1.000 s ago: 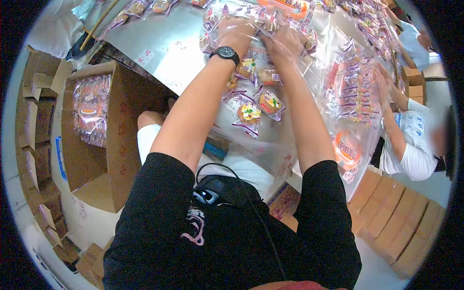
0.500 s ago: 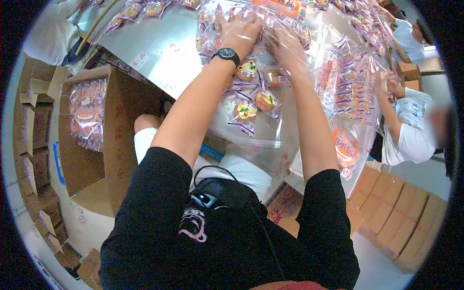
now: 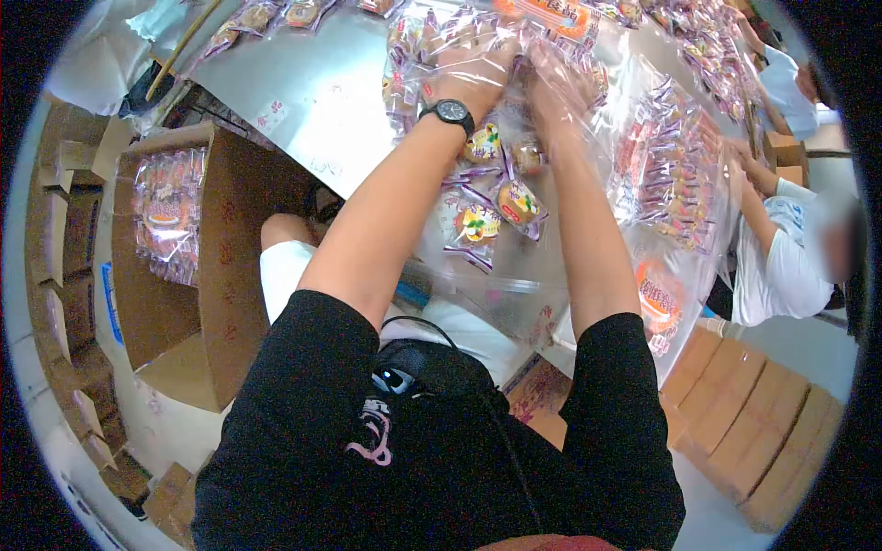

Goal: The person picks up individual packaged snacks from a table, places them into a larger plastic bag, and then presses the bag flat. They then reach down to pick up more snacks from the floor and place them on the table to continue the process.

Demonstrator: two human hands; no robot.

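My left hand, with a black watch on the wrist, lies inside a large clear plastic bag with its fingers spread over wrapped snacks. My right hand is in the same bag, to the right, beside more packets; plastic glare blurs its fingers. Between my forearms, several small purple-edged packets lie loose in the bag, among them one packet and another packet. Orange print shows on the bag's far part.
An open cardboard box at the left holds a filled bag. Another filled bag lies on the metal table at right, near a co-worker. Closed cartons stand at lower right; more packets cover the far right.
Both my hands shift slightly over the packets within the bag. The loose packets between my forearms have moved a little. The co-worker's hands at right have moved.
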